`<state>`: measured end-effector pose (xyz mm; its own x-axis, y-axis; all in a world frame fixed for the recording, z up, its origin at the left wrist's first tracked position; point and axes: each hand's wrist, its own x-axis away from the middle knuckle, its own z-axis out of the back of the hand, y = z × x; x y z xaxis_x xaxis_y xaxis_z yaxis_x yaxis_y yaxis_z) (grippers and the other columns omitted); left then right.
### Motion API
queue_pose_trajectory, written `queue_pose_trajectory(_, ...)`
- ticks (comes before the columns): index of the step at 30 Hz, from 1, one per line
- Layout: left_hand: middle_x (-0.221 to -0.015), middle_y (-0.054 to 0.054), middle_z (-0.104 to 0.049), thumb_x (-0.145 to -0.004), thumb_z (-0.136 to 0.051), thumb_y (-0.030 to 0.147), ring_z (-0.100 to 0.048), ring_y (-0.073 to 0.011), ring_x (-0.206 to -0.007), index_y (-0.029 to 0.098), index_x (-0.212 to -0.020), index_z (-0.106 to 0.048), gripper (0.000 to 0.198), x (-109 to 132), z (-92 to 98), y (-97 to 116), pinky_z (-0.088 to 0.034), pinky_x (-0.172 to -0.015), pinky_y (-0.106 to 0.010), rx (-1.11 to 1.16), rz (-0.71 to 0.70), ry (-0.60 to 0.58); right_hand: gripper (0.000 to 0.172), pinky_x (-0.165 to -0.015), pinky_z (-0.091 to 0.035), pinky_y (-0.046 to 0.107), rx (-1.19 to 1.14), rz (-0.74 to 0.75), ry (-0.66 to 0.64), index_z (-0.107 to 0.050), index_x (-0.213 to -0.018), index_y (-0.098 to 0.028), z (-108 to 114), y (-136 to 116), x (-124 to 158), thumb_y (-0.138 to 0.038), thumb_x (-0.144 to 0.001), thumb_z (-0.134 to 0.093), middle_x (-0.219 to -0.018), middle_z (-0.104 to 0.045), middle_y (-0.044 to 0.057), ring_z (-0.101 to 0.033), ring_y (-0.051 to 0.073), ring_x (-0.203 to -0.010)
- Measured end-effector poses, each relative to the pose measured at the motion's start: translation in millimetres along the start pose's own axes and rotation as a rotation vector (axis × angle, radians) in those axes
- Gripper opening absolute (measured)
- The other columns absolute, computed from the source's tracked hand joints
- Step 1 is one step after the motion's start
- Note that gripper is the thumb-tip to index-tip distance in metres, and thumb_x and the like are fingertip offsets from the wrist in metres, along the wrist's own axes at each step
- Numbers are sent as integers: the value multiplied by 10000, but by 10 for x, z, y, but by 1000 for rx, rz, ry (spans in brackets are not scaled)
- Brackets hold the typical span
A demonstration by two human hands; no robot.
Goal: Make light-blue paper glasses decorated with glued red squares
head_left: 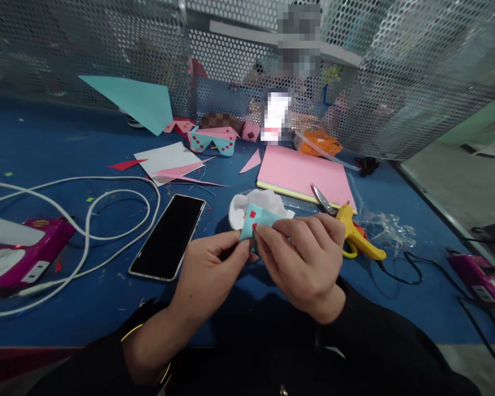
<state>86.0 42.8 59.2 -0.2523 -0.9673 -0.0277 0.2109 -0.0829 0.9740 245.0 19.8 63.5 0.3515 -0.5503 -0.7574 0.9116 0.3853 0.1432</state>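
head: two hands (pixel 208 269) (pixel 307 258) pinch one blue paper (pixel 264 215).

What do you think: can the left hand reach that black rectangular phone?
Probably yes: the phone lies uncovered close beside the left hand, though it is pinching light-blue paper with red squares.

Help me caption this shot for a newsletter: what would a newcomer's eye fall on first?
Probably the light-blue paper piece with red squares, held at center by the left hand and right hand. Next, the yellow glue gun, just right of the hands, near the pink paper. The white cable looping over the blue table at left also stands out.
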Motion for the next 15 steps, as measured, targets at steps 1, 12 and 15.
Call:
queue_pose_trajectory(1, -648, 13, -721, -841, -632, 257, -614, -144, -620, 192, -704, -782, 214, 0, -1, -1, -472, -582, -225, 1, -3, 0, 48, -757, -380, 376, 5, -4, 0, -673, -905, -221, -2, -2, 0, -177, -903, -655, -766, -705, -3, -573, 164, -690)
queue_pose_trajectory(12, -665, 39, -740, -853, -626, 200, -654, -137, -650, 212, -795, -819, 202, 5, -14, 16, -487, -597, -195, -2, -67, 6, 168, -746, -382, 366, -136, -143, -27, -612, -751, -218, -26, -45, -31, -184, -915, -600, -721, -619, 9, -542, 177, -709)
queue_pose_trajectory(15, -653, 35, -719, -863, -621, 225, -618, -138, -618, 210, -801, -816, 206, 13, -31, -12, -468, -569, -209, -83, -90, 30, 202, -732, -385, 363, -182, -202, -16, -594, -721, -219, -53, -57, -21, -169, -916, -588, -703, -585, 6, -542, 178, -716)
